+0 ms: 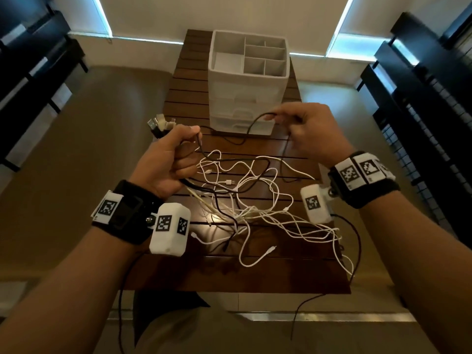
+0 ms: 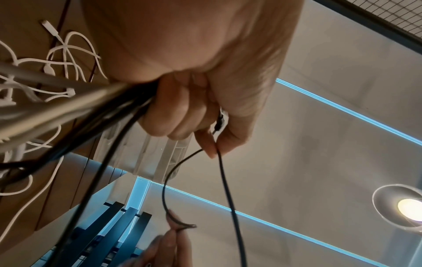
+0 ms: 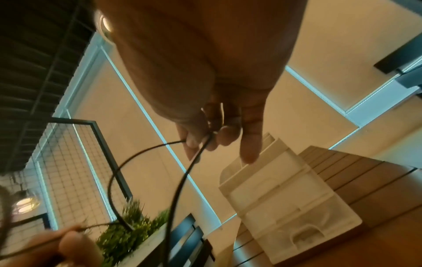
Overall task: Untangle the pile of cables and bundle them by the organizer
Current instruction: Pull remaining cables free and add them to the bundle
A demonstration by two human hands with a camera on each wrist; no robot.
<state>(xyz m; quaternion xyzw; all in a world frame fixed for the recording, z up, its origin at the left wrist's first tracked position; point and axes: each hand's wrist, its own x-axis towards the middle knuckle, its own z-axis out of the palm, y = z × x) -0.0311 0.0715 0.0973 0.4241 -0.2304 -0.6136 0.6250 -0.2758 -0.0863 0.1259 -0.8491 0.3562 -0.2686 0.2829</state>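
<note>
A tangle of white and black cables (image 1: 258,208) lies on the wooden table (image 1: 293,274). My left hand (image 1: 176,154) grips a bundle of cable ends, with USB plugs (image 1: 159,123) sticking out above the fist; the left wrist view shows the curled fingers (image 2: 180,112) round the black cords. My right hand (image 1: 301,123) is raised over the table and pinches a thin black cable (image 1: 252,126) between thumb and fingers (image 3: 196,142). That cable arcs from one hand to the other. The white organizer (image 1: 249,80) with drawers and top compartments stands behind both hands.
Dark chairs (image 1: 33,65) line the left side and black furniture with a wire grid (image 1: 429,98) the right. A plant in a white planter (image 3: 134,233) shows in the right wrist view. Black cords (image 1: 357,251) from the wrist cameras hang over the table's near edge.
</note>
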